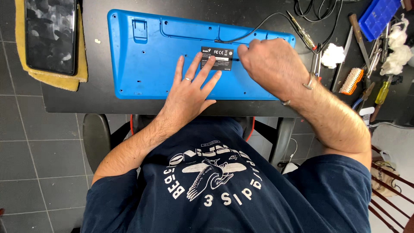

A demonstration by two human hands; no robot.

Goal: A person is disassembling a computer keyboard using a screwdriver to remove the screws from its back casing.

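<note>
Lying face down in the middle of the black table [64, 101] is the blue keyboard [151, 60], its plain back panel facing up, and everything here is being placed against it. Far off to the keyboard's left, a dark phone [51, 34] is resting on a folded yellow cloth [51, 80] at the table's corner. Coming onto the keyboard itself, the left hand [189, 88] is pressing down flat on the back panel, fingers spread wide and gripping nothing, a ring showing on one finger, fingertips overlapping the dark label [223, 55] near the keyboard's centre. Just right of that label, the right hand [269, 64] is sitting curled over the keyboard's upper right part, knuckles up, fingers tucked in close to where the black cable [263, 23] is meeting the top edge; whether it is actually pinching anything cannot be told, since the fingertips are hidden. A metal bracelet is showing at that wrist. Past the keyboard's right end, a screwdriver [302, 32] is lying at a slant, then a white wad of cotton [333, 55], a small orange-bristled brush [351, 81], and, up beyond the keyboard's far right corner, a blue tray [378, 17].
</note>
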